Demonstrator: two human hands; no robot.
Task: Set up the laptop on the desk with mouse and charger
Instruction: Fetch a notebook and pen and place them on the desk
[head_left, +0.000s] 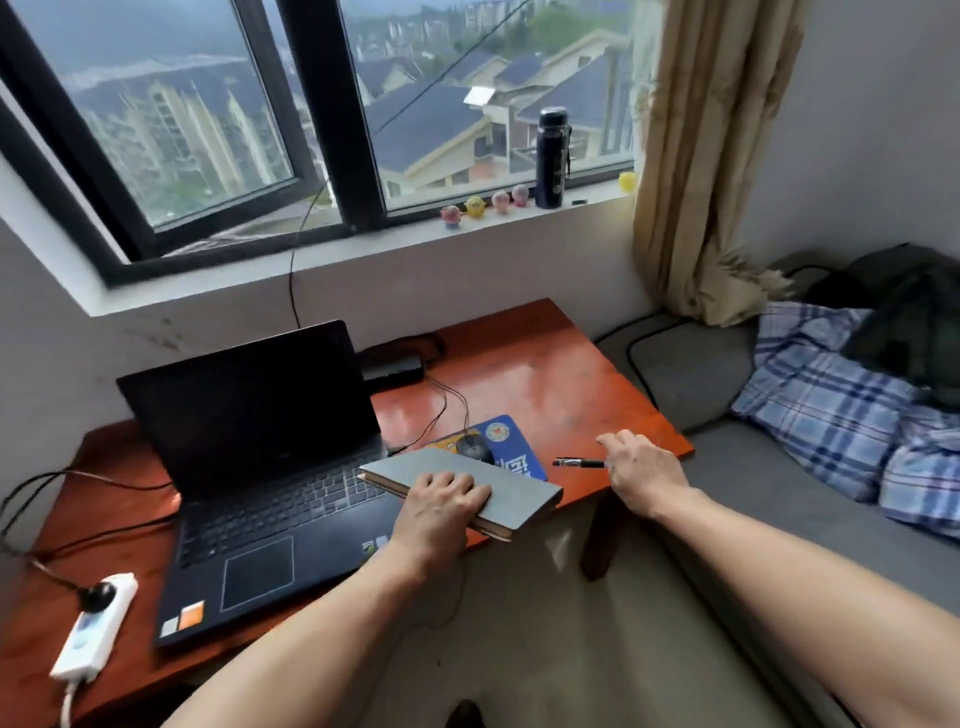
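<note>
Desk (545, 364): laptop (270, 467) beside left grip (441, 506) holding notebook (519, 493); right grip (644, 467) pinches pen (576, 462).

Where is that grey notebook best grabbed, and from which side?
By its near long edge, from the person's side. The grey notebook is thin and flat, and that edge is free, while its far edge overlaps the mouse pad. The left hand grips there.

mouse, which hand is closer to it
Left. The left hand holds the notebook just in front of the mouse; the right hand is farther off to its right, at the pen.
</note>
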